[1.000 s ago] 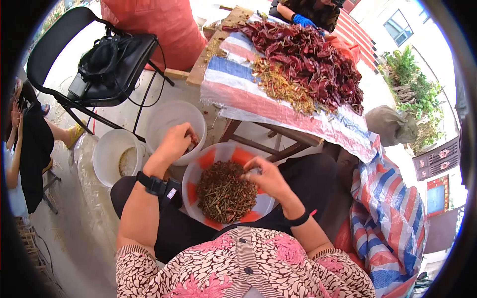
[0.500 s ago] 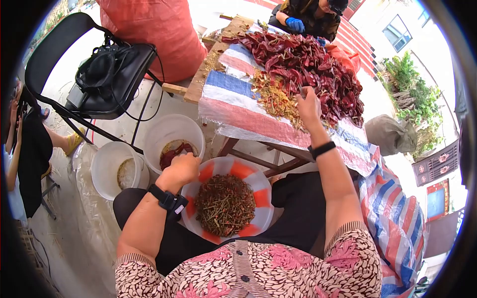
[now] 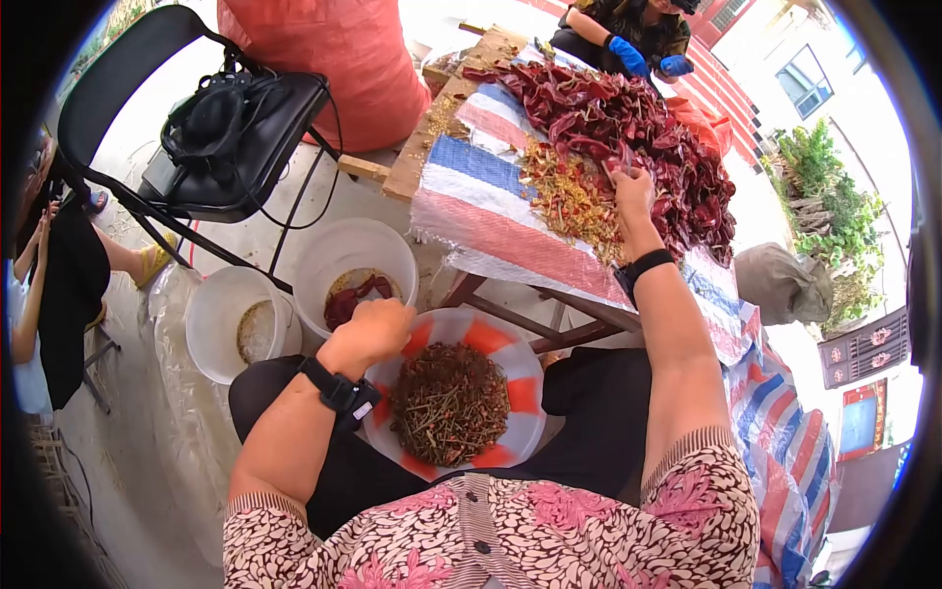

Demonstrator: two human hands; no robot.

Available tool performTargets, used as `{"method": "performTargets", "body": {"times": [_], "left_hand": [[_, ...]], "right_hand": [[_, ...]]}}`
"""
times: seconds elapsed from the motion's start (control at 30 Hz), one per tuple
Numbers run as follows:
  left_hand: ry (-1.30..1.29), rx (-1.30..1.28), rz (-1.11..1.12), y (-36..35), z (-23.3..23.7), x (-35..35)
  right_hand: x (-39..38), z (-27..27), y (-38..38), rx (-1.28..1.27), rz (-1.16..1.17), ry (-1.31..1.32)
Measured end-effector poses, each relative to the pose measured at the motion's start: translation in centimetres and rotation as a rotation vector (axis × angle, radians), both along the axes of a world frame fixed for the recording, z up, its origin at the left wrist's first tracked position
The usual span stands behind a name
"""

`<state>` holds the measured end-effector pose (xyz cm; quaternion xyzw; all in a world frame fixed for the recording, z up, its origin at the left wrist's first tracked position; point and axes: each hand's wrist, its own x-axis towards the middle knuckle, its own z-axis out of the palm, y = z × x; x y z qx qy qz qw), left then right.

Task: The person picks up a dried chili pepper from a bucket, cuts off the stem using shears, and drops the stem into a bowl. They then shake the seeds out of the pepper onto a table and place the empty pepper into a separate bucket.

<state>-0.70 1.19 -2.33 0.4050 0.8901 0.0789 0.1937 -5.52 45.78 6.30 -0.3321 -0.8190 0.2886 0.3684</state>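
Observation:
My right hand reaches to the near edge of a heap of dried red chili peppers on the table. Its fingers are pinched on a dried chili there. My left hand is closed, knuckles up, above the rim between a white bucket and a basin. Its fingertips are hidden, so what it grips cannot be made out. Dark red chilies show inside the bucket just beyond it. Between my knees sits an orange-and-white basin holding chili stems and scraps.
A striped woven sheet covers the table, with yellow seeds and bits on it. A second white bucket stands at left, near a black chair and a red sack. Across the table is a person with blue gloves.
My right hand has moved slightly right and up along the chili heap. My left hand stays closed by the bucket. The other person's gloved hands have come together, and the view has shifted slightly.

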Motion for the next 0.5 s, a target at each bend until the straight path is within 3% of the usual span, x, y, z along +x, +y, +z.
{"method": "performTargets", "body": {"times": [0.27, 0.3, 0.4, 0.5], "left_hand": [[0.053, 0.137, 0.052, 0.7, 1.6, 0.2], [0.067, 0.208, 0.067, 0.9, 1.8, 0.3], [0.075, 0.467, 0.114, 1.2, 2.4, 0.8], [0.082, 0.84, 0.123, 1.8, 4.6, 1.7]], "right_hand": [[3.6, 1.9, 0.8, 0.145, -0.069, -0.042], [4.0, 1.9, 0.9, 0.159, 0.018, 0.09], [6.5, 3.8, -3.1, -0.435, 0.286, 0.143], [9.7, 4.9, -9.8, -0.528, 0.529, 0.194]]}}
